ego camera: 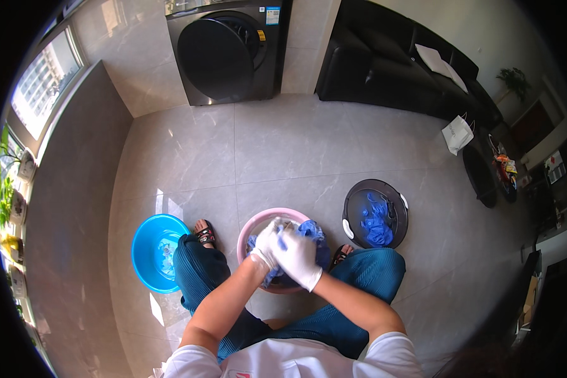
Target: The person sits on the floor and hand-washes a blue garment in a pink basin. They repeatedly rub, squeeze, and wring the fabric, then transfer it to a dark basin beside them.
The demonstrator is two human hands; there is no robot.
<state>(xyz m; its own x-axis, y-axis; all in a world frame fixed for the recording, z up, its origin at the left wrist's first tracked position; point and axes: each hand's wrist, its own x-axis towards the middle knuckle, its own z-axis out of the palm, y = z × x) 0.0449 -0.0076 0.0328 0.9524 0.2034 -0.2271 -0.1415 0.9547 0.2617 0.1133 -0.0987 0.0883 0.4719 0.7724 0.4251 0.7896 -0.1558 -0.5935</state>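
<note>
A pink basin [244, 241] sits on the floor between my feet. Blue wet-looking cloth [313, 230] bunches inside it and hangs over its right rim. My left hand [266, 243] and my right hand [298, 257], both in thin white gloves, are pressed together above the basin. Their fingers are closed around part of the cloth, and a bit of blue shows between them. The gloves hide most of the gripped part and the middle of the basin.
A bright blue basin [144, 255] holding water stands left of my knee. To the right is a dark basin [352, 198] with blue cloth inside. Ahead stand a washing machine [217, 61] and a black sofa [345, 71]; a white paper bag [458, 134] stands farther right.
</note>
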